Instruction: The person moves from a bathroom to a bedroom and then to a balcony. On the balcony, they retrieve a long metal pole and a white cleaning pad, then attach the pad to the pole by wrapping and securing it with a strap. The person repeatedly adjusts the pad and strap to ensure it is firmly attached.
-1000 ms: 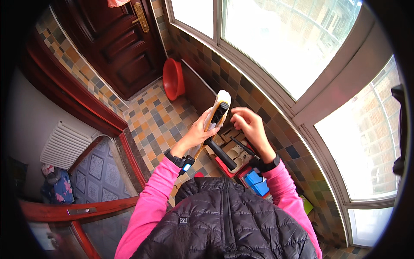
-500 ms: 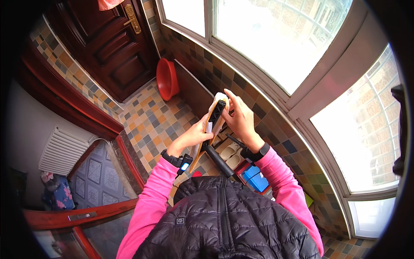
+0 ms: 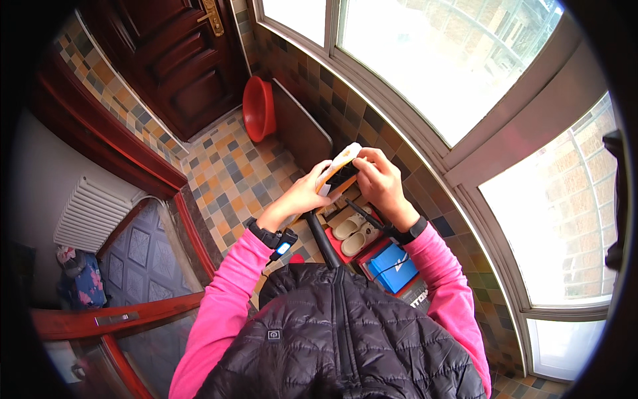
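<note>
What looks like a flat mop is held up in front of my chest, its black plastic head (image 3: 343, 175) tilted. A white pad with a yellow-orange edge (image 3: 347, 154) wraps around that head. My left hand (image 3: 302, 197) grips the pad and head from the left, thumb on the near side. At the upper right end, the bent fingers of my right hand (image 3: 382, 183) pinch the pad's edge; the fingertips are partly hidden. The black tube handle (image 3: 321, 241) runs from the head down to my dark vest.
Pale clogs (image 3: 352, 236) and a blue box (image 3: 392, 268) lie below my right forearm. A red basin (image 3: 258, 110) and a dark board (image 3: 299, 123) lean by the tiled wall under the window. Far left are a brown door (image 3: 179, 60) and a white radiator (image 3: 92, 213).
My right hand's fingers have curled from spread to a pinch on the pad's end. The mop head has tilted further right, and its handle has swung left. The view has shifted slightly.
</note>
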Demonstrator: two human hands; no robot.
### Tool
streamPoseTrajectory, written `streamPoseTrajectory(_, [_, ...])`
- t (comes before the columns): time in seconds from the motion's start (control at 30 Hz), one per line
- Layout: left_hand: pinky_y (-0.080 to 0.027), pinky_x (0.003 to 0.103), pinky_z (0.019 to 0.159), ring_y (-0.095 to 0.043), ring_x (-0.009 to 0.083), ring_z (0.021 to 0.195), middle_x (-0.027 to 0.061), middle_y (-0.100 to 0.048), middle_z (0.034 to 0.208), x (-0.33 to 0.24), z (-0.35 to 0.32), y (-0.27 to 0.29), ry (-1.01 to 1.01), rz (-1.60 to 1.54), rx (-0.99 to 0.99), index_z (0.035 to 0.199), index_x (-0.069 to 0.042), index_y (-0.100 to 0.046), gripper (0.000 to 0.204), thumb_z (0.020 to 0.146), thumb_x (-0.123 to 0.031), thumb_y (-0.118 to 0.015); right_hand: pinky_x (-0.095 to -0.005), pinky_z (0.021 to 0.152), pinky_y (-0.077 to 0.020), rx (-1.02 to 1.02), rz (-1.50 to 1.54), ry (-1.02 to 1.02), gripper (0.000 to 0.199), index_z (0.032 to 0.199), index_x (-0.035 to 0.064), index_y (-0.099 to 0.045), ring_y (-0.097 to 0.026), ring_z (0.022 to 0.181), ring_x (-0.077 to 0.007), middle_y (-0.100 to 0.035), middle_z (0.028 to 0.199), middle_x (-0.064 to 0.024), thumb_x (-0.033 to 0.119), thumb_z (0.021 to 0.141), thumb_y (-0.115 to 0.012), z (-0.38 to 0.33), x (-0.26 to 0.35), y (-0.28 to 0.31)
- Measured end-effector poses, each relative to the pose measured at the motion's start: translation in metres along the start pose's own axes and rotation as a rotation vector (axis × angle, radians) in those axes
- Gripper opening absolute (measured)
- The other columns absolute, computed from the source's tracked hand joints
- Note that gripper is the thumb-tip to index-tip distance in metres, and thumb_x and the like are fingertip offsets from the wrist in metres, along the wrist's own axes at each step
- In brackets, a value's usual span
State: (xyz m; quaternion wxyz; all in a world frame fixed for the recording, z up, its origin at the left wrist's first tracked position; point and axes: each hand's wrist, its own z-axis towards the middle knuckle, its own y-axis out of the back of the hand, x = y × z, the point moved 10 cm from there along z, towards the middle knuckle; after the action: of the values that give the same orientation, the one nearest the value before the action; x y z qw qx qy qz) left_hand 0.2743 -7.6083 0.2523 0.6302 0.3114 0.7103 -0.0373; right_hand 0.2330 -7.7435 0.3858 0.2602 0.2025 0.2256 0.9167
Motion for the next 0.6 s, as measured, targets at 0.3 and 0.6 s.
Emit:
streamPoseTrajectory(0.3, [-0.057, 0.043, 0.088, -0.061, 0.0385, 0.113, 0.0183, -0.043, 0.138, -0.087, -0.043, 0.009, -0.706, 0.511, -0.455, 0.155, -0.018, -0.026, 0.087, 0.082, -0.01, -0.073, -0.025, 0.068, -0.058, -0.05, 0.313, -0.465, 0.03, 0.105, 0.0025, -0.07, -0.067, 0.082, -0.016, -0.064, 0.106, -0.0092, -0.011, 0.079, -0.061, 0.002, -0.053, 0.014])
streamPoseTrajectory(0.6, [-0.052, 0.043, 0.095, -0.054, 0.0411, 0.12, 0.0202, -0.043, 0.139, -0.087, -0.04, -0.011, -0.72, 0.572, -0.323, 0.154, -0.016, -0.032, 0.082, 0.08, 0.008, -0.057, -0.0245, 0.069, -0.0584, 0.075, 0.233, -0.382, 0.03, 0.106, 0.0042, -0.072, -0.069, 0.089, -0.0176, -0.065, 0.109, -0.0097, -0.01, 0.081, -0.065, 0.0, -0.052, 0.018])
